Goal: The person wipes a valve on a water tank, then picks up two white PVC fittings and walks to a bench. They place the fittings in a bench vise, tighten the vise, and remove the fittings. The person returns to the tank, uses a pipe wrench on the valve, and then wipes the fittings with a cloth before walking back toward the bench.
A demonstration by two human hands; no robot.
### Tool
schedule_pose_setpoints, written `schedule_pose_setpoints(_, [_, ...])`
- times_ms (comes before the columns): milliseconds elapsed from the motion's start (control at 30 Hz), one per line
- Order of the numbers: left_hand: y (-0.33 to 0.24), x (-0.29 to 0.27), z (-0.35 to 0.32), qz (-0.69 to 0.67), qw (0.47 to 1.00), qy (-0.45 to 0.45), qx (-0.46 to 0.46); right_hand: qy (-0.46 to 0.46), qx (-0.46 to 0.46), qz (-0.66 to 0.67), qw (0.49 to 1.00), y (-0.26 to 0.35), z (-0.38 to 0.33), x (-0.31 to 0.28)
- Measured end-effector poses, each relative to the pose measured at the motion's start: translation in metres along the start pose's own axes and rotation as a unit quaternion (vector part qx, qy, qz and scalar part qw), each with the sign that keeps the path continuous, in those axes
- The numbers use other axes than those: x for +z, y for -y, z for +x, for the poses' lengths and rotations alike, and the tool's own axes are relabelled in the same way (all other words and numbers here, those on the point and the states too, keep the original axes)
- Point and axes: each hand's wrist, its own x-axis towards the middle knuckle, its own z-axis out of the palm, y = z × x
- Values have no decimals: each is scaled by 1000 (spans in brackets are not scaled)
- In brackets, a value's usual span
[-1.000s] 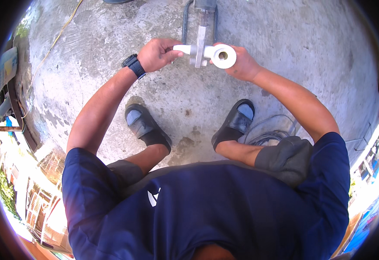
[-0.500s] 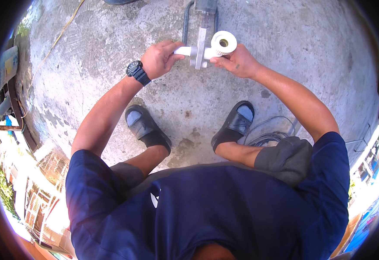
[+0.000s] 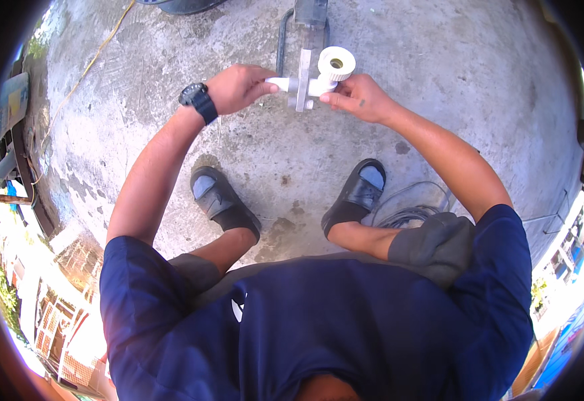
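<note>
A white plastic pipe fitting (image 3: 336, 62), with a round ribbed collar facing up, sits at the right of an upright flat metal bar (image 3: 303, 70). My right hand (image 3: 364, 98) is closed around the fitting's lower part, thumb in front. On the bar's left, a short white tube end (image 3: 279, 83) sticks out through a grey metal ring. Thumb and fingers of my left hand (image 3: 238, 89) pinch that tube end. The bar seems joined to a metal stand (image 3: 310, 13) at the top; the far side of the joint is hidden.
My sandalled feet stand apart on the stained concrete floor (image 3: 285, 147). A coiled grey cable (image 3: 405, 216) lies beside my right foot. A dark round tub (image 3: 183, 5) shows at the top edge, and a yellow cord (image 3: 98, 50) runs along the upper left.
The view has shifted slightly, bringing more of the dark tub into sight. My left wrist has swung a little outward, while both hands keep their hold on the white pieces.
</note>
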Motion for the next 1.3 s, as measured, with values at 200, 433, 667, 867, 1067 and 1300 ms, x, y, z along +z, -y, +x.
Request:
schedule_pose_setpoints(200, [16,-14,15,-401,846,179,-301,-33,-25,-63,997,-6,-3,-1])
schedule_pose_setpoints(433, [29,-8,21,-457,818,186,-296,-71,-33,12,997,-15,0,15])
schedule_pose_setpoints(667, [16,-5,12,-323,905,138,-242,-68,-19,81,994,-13,0,19])
schedule_pose_setpoints(867, [7,8,0,-249,949,49,-187,-66,-17,89,994,-13,0,19])
schedule_pose_setpoints(1067, [8,14,-5,-255,953,27,-159,-78,-30,74,994,-17,2,22])
schedule_pose_setpoints(1300, [7,15,-5,-257,954,4,-158,-52,-7,69,996,-14,3,18])
